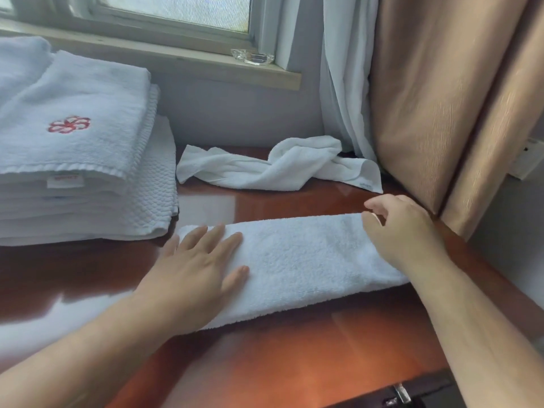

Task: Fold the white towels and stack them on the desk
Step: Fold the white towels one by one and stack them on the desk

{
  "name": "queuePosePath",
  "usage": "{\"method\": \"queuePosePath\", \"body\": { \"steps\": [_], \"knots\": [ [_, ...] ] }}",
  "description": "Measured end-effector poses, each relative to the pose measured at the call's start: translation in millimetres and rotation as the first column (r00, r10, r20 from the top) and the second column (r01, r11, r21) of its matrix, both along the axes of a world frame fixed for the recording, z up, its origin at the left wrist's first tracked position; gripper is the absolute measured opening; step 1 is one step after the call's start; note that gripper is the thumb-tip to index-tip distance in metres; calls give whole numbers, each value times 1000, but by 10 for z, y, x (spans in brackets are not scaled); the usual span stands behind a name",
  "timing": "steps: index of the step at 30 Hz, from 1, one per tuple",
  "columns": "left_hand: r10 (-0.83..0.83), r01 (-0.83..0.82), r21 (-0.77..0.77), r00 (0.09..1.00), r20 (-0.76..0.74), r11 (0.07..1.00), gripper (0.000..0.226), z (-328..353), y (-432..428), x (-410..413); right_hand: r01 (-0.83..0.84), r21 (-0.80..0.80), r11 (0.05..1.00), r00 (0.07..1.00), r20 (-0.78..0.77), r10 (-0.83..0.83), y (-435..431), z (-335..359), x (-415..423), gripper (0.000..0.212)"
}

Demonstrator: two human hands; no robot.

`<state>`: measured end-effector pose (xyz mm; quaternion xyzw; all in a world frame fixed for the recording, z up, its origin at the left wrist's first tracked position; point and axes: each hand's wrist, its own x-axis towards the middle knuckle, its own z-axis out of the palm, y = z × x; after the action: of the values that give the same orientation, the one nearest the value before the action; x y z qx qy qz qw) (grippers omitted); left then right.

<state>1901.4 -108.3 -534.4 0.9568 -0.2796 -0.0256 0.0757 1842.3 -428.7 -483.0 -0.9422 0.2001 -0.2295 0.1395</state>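
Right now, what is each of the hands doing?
Left hand: open, flat on the folded towel.
Right hand: pinches the same towel's far corner.

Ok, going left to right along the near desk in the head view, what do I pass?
Stack of folded towels, left hand, long folded towel, right hand, tan curtain.

Folded white towel (pixel 297 260) on desk (pixel 294 363)

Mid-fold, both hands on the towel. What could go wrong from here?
1. Left hand presses flat on the towel strip over a glossy desk; the strip may slide and the fold skew.
2. Right hand pinches the strip's far edge beside the tan curtain, which might snag.
3. The towel stack has offset layers; another on top could lean.
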Motion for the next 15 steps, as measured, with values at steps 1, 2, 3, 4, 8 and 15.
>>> {"method": "queuePosePath", "body": {
  "steps": [1, 2, 3, 4, 8, 15],
  "knots": [
    [-3, 3, 3, 1000, 2, 1000, 82, -8, 5, 2, -103, 68, 992, 995, 28, 101, 127, -21, 27, 24],
    [-6, 6, 4, 1000, 6, 1000, 83, -15, 9, 3, -175, 107, 979, 984, -14, 178, 240, -83, 71, 29],
    [-11, 11, 1, 1000, 11, 1000, 84, -21, 11, 1, -217, 118, 969, 965, -122, 231, 334, -174, 108, 38],
    [-18, 18, -12, 1000, 17, 1000, 83, -34, 17, -1, -230, 105, 967, 933, -259, 250, 403, -282, 130, 49],
    [-34, 21, -402, 999, -26, 915, 53, -89, 135, -32, -229, 45, 972, 872, -434, 226, 398, -511, 146, 67],
    [352, -513, -743, 853, -385, 431, 47, 15, 307, 45, -231, 7, 973, 871, -444, 210, 458, -525, 106, 70]
  ]
}}
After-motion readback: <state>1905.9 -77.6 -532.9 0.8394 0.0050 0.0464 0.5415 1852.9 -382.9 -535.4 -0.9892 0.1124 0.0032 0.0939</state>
